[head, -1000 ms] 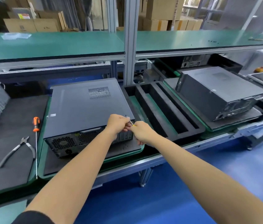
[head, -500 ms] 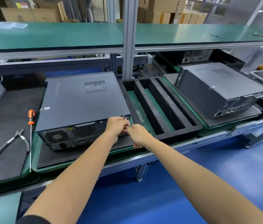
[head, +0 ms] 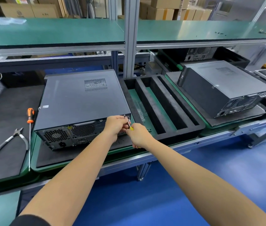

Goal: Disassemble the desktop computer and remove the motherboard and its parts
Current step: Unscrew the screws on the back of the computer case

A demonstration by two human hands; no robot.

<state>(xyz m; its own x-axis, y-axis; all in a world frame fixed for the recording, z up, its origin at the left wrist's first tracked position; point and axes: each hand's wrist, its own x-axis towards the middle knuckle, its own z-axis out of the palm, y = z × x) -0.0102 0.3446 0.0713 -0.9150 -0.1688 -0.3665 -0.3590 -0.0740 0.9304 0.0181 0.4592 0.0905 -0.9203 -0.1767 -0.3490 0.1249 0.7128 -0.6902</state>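
The desktop computer [head: 81, 101] is dark grey, with a dotted vent grid on top. It sits on a black mat in a green tray [head: 34, 165]. The spare screwdriver [head: 30, 115] has an orange-and-black handle (the held one [head: 131, 128] shows yellow). The floor [head: 210, 168] is blue.

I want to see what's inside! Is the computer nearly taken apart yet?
Not nearly. Done: nothing shows yet; the computer case is closed, its cover on. In hand: the right hand holds a small yellow-handled screwdriver at a screw on the case's rear top corner, while the left hand steadies it. Left: opening the cover and taking out the motherboard and parts. The slotted foam tray holds no parts.
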